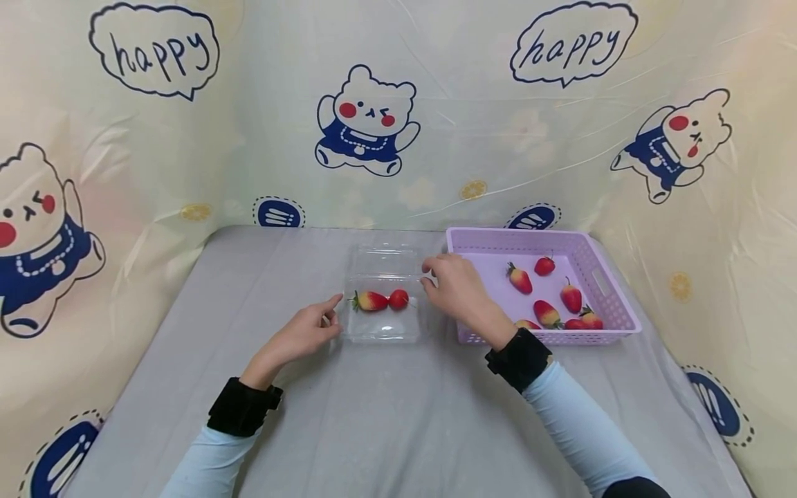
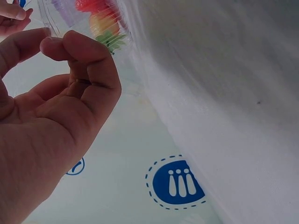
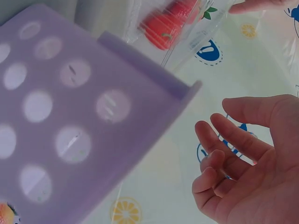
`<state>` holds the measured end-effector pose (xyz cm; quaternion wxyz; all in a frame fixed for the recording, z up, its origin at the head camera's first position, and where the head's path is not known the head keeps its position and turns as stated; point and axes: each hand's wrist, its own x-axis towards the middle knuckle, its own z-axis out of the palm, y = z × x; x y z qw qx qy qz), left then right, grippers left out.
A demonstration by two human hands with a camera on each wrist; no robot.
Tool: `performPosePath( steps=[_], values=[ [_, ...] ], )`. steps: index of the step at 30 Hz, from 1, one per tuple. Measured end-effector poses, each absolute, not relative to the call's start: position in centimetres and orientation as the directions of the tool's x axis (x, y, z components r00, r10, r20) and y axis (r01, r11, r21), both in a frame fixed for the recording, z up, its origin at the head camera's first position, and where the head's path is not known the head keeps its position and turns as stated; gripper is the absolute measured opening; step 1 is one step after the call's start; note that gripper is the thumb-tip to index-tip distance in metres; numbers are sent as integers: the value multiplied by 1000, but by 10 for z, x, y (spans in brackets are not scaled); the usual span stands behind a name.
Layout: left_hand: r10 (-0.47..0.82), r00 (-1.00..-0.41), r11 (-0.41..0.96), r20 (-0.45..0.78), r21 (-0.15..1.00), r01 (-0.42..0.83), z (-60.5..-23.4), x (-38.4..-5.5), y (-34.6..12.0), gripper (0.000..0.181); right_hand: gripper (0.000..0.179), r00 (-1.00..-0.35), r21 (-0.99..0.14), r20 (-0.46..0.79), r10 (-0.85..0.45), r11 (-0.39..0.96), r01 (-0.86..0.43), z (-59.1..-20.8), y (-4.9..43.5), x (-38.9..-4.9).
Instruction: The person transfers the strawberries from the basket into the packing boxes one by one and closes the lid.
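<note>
A clear plastic clamshell box (image 1: 382, 328) stands with its lid (image 1: 386, 261) folded back on the far side. Two strawberries lie side by side in it: a red and yellow one (image 1: 372, 301) and a rounder red one (image 1: 398, 299). At the box's left edge is my left hand (image 1: 309, 328), fingers loosely bent and fingertips right by the plastic. My right hand (image 1: 457, 287) hovers between the box and the purple basket (image 1: 613, 337). In the right wrist view its fingers (image 3: 236, 135) are relaxed and apart, with nothing between them.
Several strawberries, one of them near the back (image 1: 544, 265), lie in the basket to the right. A grey cloth (image 1: 373, 415) covers the table. Behind it hangs a printed curtain (image 1: 467, 124).
</note>
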<state>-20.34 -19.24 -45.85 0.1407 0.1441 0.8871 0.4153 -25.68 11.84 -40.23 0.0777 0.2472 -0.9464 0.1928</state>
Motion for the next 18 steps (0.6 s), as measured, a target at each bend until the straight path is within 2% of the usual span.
performPosePath(
  steps=[7,18],
  values=[
    [385,-913,596,-134,792,135,-460,-203,-193,67,22,-897,-367,176,-406,818,-443,-399,130,-254],
    [374,-917,610,-135,781,134,-457,-202,-191,68,29,-923,-360,67,-378,854,-376,-396,146,-253]
  ],
)
